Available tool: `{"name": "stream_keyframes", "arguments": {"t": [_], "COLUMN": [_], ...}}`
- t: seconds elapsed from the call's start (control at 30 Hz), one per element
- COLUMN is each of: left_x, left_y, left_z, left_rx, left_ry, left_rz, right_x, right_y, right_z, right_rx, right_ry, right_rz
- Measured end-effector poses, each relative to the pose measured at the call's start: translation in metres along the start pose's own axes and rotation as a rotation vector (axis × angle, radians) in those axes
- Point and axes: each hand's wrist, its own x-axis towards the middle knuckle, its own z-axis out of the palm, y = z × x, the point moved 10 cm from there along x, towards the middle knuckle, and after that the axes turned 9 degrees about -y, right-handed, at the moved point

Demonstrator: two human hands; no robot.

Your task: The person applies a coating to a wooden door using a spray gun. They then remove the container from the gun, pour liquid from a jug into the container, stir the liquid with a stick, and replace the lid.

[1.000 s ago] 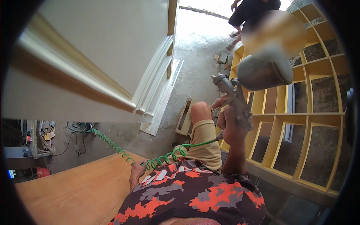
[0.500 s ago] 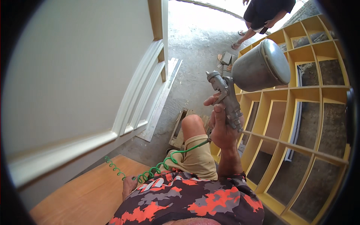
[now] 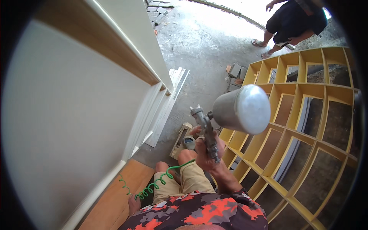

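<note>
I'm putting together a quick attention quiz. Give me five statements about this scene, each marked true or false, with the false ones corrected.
1. The right hand holds a spray gun. True.
2. The spray gun is bright red. False: it is silver-grey.
3. The left hand holds a green coiled hose. True.
4. Nobody else is in view. False: another person is at the upper right.
5. A yellow shelf frame is on the right. True.

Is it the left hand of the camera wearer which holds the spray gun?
No, the right hand grips the spray gun, while the left hand holds the green coiled hose.
</note>
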Motion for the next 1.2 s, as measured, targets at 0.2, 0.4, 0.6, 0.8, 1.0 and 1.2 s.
{"name": "stream_keyframes", "arguments": {"t": [0.2, 0.4, 0.6, 0.8, 1.0, 1.2], "left_x": [-0.030, -0.014, -0.032, -0.039, -0.030, -0.009], "left_y": [0.050, 0.082, 0.105, 0.099, 0.068, 0.056], "left_z": [-0.037, -0.075, -0.096, -0.079, -0.005, 0.059], "left_rx": [0.076, -0.019, -0.056, -0.166, -0.314, -0.428], "left_ry": [0.124, 0.153, 0.176, 0.217, 0.237, 0.208], "left_rz": [-0.035, -0.099, -0.105, -0.116, -0.121, -0.082], "right_x": [0.020, 0.051, 0.066, 0.083, 0.091, 0.101], "right_y": [-0.094, -0.159, -0.199, -0.229, -0.243, -0.260], "right_z": [0.010, 0.013, -0.002, -0.013, -0.014, -0.011], "right_rx": [-0.070, -0.026, -0.013, 0.117, 0.185, 0.071], "right_ry": [-0.056, -0.058, -0.042, -0.010, 0.039, 0.047], "right_rz": [-0.091, -0.149, -0.022, 0.159, 0.158, 0.103]}}
